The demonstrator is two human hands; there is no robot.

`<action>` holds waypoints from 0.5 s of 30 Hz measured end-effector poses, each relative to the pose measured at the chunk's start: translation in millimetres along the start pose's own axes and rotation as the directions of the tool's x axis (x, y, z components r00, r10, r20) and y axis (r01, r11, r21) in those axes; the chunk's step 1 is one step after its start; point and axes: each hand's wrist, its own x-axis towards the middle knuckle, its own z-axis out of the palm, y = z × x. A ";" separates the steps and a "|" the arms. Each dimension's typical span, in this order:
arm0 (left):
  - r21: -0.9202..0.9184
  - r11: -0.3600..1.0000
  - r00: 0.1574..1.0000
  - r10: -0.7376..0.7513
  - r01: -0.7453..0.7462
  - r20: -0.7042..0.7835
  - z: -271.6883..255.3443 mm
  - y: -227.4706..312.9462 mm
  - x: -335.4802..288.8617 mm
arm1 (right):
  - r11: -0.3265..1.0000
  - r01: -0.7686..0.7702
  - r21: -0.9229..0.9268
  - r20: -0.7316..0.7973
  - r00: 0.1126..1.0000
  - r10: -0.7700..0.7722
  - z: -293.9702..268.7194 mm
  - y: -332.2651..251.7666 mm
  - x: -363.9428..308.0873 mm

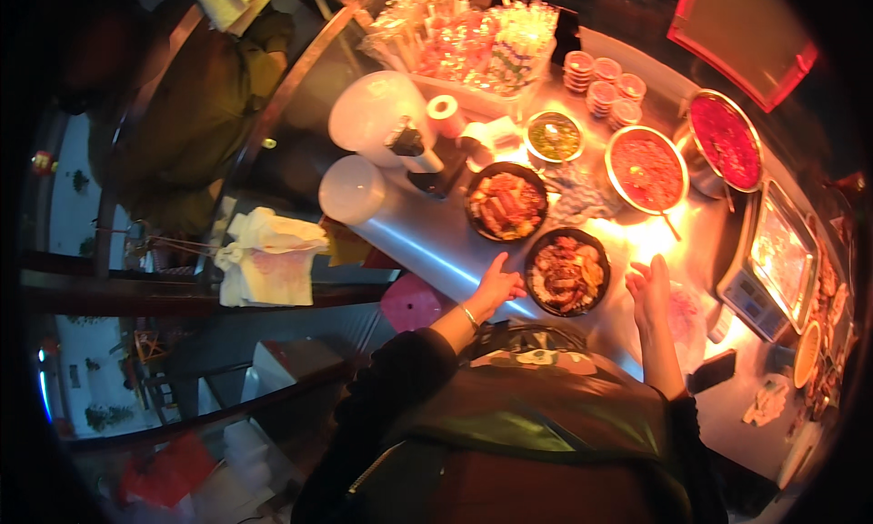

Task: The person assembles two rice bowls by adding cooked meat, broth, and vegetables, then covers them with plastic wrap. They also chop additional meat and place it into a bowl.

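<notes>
A black bowl of sliced browned meat over pale food stands on the metal counter between my two hands. My left hand is just left of its rim, fingers stretched out toward it and holding nothing. On the other side my right hand is held up over the counter, apart from the bowl, its fingers extended and nothing seen in them. Behind and to the left sits a second black bowl with similar sliced meat. A crumpled cloth or wrap lies beside it.
Farther back are a bowl of green food, a bowl of red food with a handle sticking out, and a deep pot. A scale stands right, near a dark phone-like object. White tubs line the left edge.
</notes>
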 end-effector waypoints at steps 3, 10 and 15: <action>0.271 0.941 0.948 0.258 -0.203 -0.184 -79.6 20.4 0.1 | 0.984 0.023 -0.178 0.070 0.998 -0.010 13.0 19.9 -40.6; 0.995 0.055 0.554 0.828 0.080 -0.090 -278.7 112.4 24.9 | 0.854 0.277 -0.440 0.005 0.952 -0.307 47.1 47.6 -68.4; 0.992 0.075 0.666 0.735 0.105 -0.126 -318.1 130.7 55.3 | 0.855 0.276 -0.440 -0.109 0.928 -0.356 61.3 49.8 -71.9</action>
